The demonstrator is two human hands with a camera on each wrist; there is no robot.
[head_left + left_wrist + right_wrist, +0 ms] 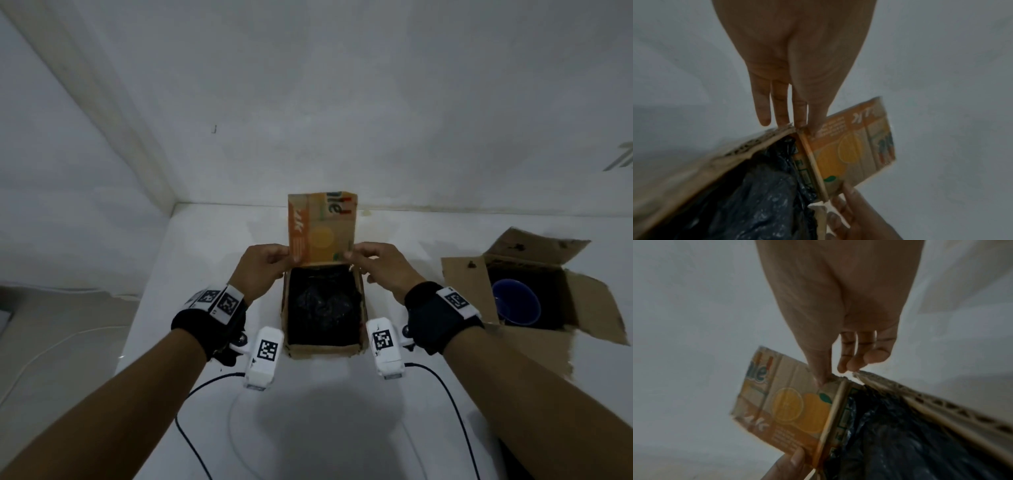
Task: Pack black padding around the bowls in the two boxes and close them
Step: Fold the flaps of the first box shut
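Note:
A small cardboard box (359, 349) stands in front of me, filled to the top with crumpled black padding (322, 305); no bowl shows in it. Its orange printed lid flap (322, 229) stands upright at the far edge. My left hand (265, 262) pinches the flap's lower left corner and my right hand (370, 258) pinches its lower right corner. The wrist views show each thumb pressed on the printed face of the flap (851, 146) (789, 405). A second, larger box (534, 291) at the right is open, with a blue bowl (515, 301) on black padding.
Both boxes sit on a white table (308, 411) in a corner of white walls. Black and white cables (455, 411) run over the table near its front edge. The larger box's flaps (596, 308) spread outward to the right.

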